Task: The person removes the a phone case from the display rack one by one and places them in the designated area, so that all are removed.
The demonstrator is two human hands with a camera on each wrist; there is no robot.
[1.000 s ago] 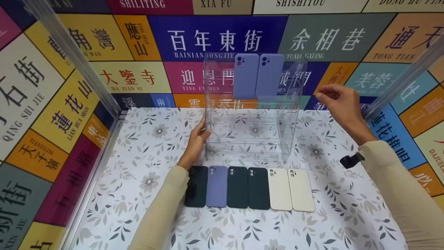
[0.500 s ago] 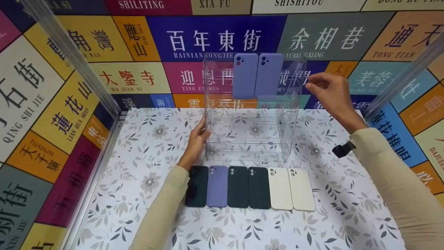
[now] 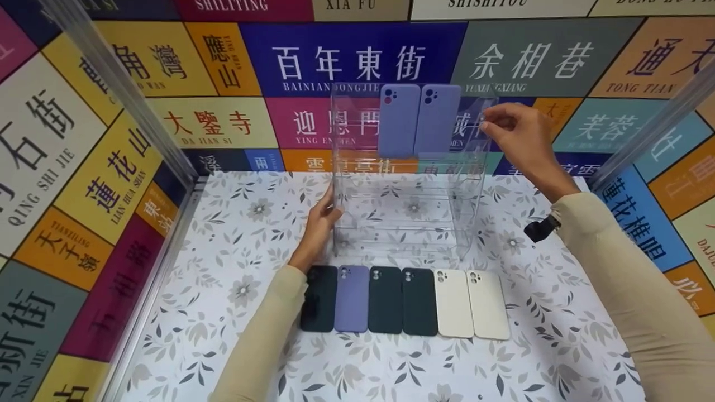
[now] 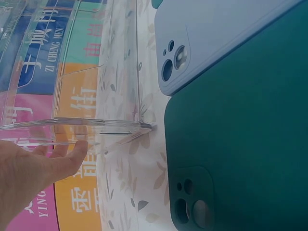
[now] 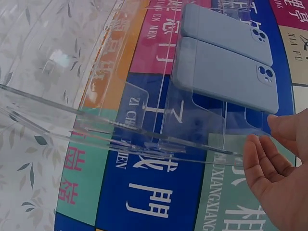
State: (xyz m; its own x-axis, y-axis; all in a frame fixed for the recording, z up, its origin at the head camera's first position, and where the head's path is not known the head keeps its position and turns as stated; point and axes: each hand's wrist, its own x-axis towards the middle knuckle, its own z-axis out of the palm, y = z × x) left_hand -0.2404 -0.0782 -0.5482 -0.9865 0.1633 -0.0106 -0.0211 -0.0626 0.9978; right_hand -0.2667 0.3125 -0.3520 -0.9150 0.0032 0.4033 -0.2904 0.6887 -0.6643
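Two purple phone cases (image 3: 400, 120) lean side by side on the top tier of a clear tiered display rack (image 3: 397, 244). Before the rack, several more cases lie in a row: a dark case (image 3: 319, 304), a purple case (image 3: 351, 304), dark green cases (image 3: 385, 304) and cream cases (image 3: 453, 307). My left hand (image 3: 318, 226) holds the rack's left side, its thumb at the front edge. High on the other side, my right hand (image 3: 519, 131) has its thumb and fingers at the rack's upper right edge, seemingly pinching it; in the right wrist view, transparency blurs the contact.
A white cloth with leaves and flowers covers the table (image 3: 243, 329). Behind stands a wall (image 3: 357, 56) of coloured signs, with another sign panel (image 3: 61, 223) along the left. A black wrist strap piece (image 3: 542, 228) hangs below my right sleeve.
My right hand has moved left and up to the rack's upper right edge. The left hand stays on the rack's left side, and the cases have not moved.
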